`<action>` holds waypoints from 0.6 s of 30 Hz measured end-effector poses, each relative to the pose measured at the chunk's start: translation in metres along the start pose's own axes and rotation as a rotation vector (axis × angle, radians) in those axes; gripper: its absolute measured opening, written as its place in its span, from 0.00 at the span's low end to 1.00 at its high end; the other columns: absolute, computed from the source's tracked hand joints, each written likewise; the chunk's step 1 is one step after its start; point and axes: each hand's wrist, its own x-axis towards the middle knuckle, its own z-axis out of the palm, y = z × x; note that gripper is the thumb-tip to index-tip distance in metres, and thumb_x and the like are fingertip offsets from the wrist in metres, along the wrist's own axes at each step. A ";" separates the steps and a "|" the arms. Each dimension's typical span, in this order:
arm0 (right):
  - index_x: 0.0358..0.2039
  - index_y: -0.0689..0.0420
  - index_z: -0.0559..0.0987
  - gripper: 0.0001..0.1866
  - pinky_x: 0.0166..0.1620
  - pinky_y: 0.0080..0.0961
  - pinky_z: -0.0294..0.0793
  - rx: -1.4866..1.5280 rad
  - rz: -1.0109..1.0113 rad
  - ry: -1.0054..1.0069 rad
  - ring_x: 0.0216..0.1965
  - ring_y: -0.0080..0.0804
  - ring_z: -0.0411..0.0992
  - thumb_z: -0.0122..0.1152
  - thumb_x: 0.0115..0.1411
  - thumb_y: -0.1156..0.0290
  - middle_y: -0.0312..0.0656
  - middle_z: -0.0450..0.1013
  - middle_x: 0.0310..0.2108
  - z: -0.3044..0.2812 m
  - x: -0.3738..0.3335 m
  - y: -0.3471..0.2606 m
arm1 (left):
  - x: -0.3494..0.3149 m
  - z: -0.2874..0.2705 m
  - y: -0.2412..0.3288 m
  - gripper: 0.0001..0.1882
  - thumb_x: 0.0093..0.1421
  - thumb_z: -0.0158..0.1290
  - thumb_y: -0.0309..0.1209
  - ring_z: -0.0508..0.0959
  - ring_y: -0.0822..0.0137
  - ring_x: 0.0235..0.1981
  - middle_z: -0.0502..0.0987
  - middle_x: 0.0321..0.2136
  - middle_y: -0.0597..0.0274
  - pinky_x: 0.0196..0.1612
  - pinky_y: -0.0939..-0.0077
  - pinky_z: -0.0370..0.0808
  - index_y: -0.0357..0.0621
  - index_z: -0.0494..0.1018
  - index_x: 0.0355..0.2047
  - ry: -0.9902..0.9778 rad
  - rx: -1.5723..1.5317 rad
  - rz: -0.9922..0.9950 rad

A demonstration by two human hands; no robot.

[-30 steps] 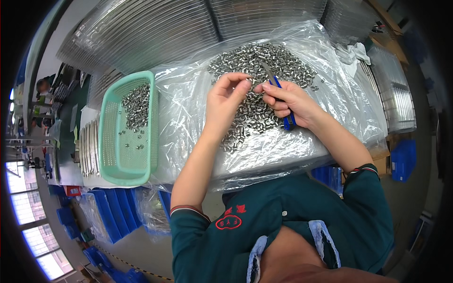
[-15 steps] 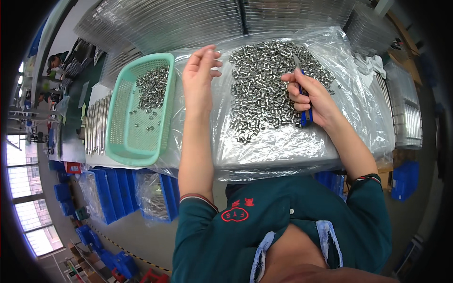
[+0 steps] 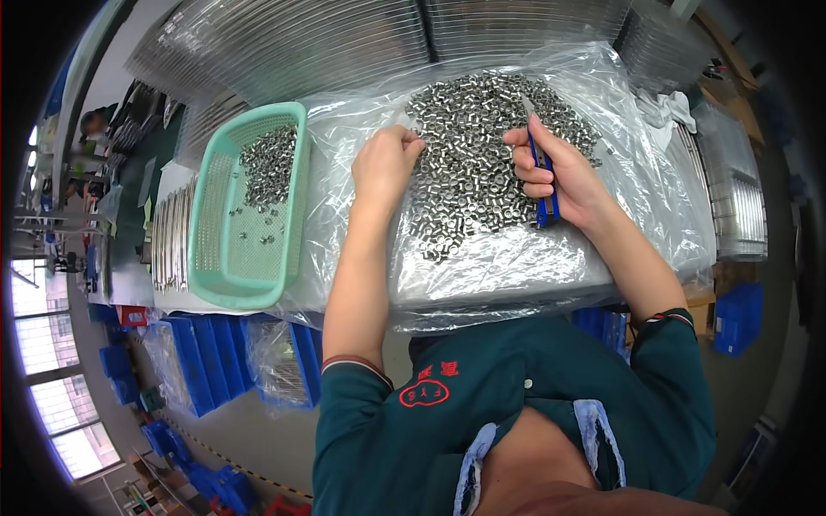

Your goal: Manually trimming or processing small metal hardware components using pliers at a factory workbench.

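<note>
A large heap of small shiny metal rings (image 3: pixel 469 163) lies on clear plastic sheeting. My left hand (image 3: pixel 384 165) is at the heap's left edge, its fingers drawn together at the rings. Whatever may be between those fingertips is hidden. Over the right part of the heap, my right hand (image 3: pixel 559 172) is closed around a blue utility knife (image 3: pixel 547 202), its thin blade pointing away from me. To the left stands a light green plastic basket (image 3: pixel 200 232). More small metal pieces (image 3: pixel 271 163) lie inside it, mostly toward its far right side.
Clear plastic trays (image 3: pixel 284 52) are stacked along the back of the table. Metal rods (image 3: pixel 175 232) lie left of the basket. More clear trays (image 3: pixel 731 189) stand at the right, beside a white cloth (image 3: pixel 667 110). Blue bins (image 3: pixel 206 357) sit below the table's front edge.
My left hand has come down and to the right to the heap's edge, and its fingers have closed together. My right hand keeps hold of the utility knife in nearly the same place.
</note>
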 end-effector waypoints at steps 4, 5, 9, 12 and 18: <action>0.38 0.61 0.68 0.19 0.13 0.06 0.52 -0.015 0.028 0.041 0.13 0.09 0.51 0.38 0.64 0.56 0.30 0.60 0.19 0.003 0.001 0.000 | 0.001 0.002 0.000 0.08 0.50 0.54 0.35 0.76 0.58 0.31 0.77 0.27 0.58 0.35 0.66 0.71 0.46 0.76 0.27 -0.014 -0.029 -0.081; 0.38 0.61 0.68 0.19 0.14 0.06 0.52 -0.014 0.029 0.034 0.13 0.09 0.51 0.38 0.64 0.56 0.30 0.60 0.19 0.003 0.001 0.001 | 0.001 0.002 0.000 0.08 0.50 0.54 0.35 0.76 0.57 0.31 0.77 0.27 0.57 0.35 0.66 0.71 0.45 0.76 0.27 -0.010 -0.053 -0.054; 0.38 0.61 0.67 0.17 0.14 0.06 0.52 -0.024 0.034 0.013 0.14 0.09 0.51 0.40 0.64 0.59 0.29 0.60 0.19 0.002 0.001 0.001 | 0.000 0.002 0.001 0.08 0.50 0.54 0.34 0.76 0.60 0.30 0.77 0.26 0.57 0.34 0.68 0.71 0.44 0.74 0.29 -0.011 -0.119 -0.016; 0.39 0.62 0.68 0.15 0.14 0.06 0.52 -0.085 0.047 -0.006 0.14 0.08 0.51 0.42 0.63 0.62 0.29 0.60 0.19 0.001 0.001 0.001 | -0.002 0.003 0.011 0.08 0.52 0.54 0.32 0.76 0.65 0.29 0.77 0.27 0.60 0.33 0.74 0.71 0.42 0.73 0.31 0.112 -0.377 0.140; 0.40 0.62 0.71 0.15 0.14 0.04 0.50 -0.180 0.070 -0.052 0.14 0.05 0.52 0.52 0.59 0.63 0.26 0.63 0.20 0.000 -0.001 0.004 | -0.017 0.009 0.041 0.10 0.56 0.52 0.30 0.70 0.81 0.27 0.75 0.31 0.67 0.27 0.90 0.65 0.41 0.68 0.37 -0.386 -1.324 -0.020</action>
